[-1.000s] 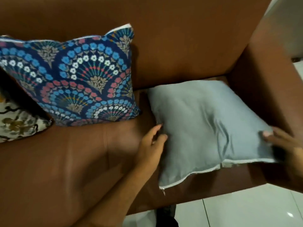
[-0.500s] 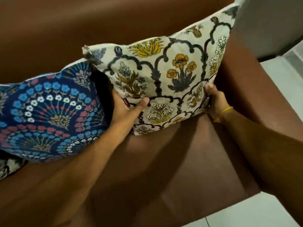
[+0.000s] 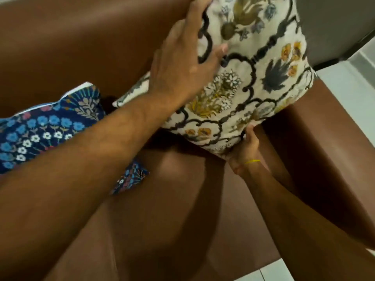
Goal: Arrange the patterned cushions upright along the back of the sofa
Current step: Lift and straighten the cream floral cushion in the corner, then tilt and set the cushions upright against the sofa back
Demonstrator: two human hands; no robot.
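Note:
A cream cushion [image 3: 253,82] printed with flowers and dark arches stands tilted against the brown sofa back [image 3: 81,47] at the right end, its bottom edge slightly above the seat. My left hand [image 3: 182,65] grips its upper left edge, thumb across the front and fingers behind. My right hand [image 3: 246,151], a yellow band at the wrist, holds its lower right corner from below. A dark blue cushion [image 3: 46,130] with fan-shaped flower patterns leans against the back on the left, partly hidden behind my left forearm.
The sofa's right armrest [image 3: 324,138] rises just beside the cream cushion. The brown seat [image 3: 162,220] spreads out in front of both cushions. A grey wall [image 3: 334,27] and pale floor tiles [image 3: 267,274] lie past the sofa on the right and at the bottom.
The cushion that lay flat, grey side up, was lifted and turned pattern-out against the back. Since then my left hand slid up to its top edge and my right hand down under its bottom corner.

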